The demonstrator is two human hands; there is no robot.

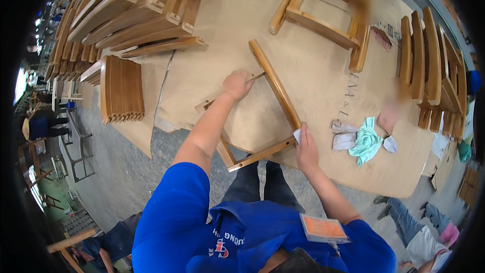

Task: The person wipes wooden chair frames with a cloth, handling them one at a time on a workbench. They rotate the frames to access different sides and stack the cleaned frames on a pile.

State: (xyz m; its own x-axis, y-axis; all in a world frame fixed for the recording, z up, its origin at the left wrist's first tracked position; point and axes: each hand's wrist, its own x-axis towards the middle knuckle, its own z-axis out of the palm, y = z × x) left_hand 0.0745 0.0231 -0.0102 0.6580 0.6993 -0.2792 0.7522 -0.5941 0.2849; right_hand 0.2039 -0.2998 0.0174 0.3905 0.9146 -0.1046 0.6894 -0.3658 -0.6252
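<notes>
A brown wooden frame (275,86), made of a long rounded leg joined to narrower rails, lies tilted at the near edge of the board-covered table in front of me. My left hand (238,85) is closed around a rail close to where it meets the leg. At the leg's near end, my right hand (306,147) presses a small folded white piece (297,135) against the corner joint; whether it is cloth or abrasive paper I cannot tell. The frame's near rail (263,155) reaches over the table edge toward my body.
Stacked curved wooden parts (146,20) and a row of flat panels (123,88) stand at left. Another wooden frame (323,23) lies at the far side. Curved slats (429,60) stand upright at right, near a mint-green rag (366,141) and a grey cloth (344,135). People sit at lower right.
</notes>
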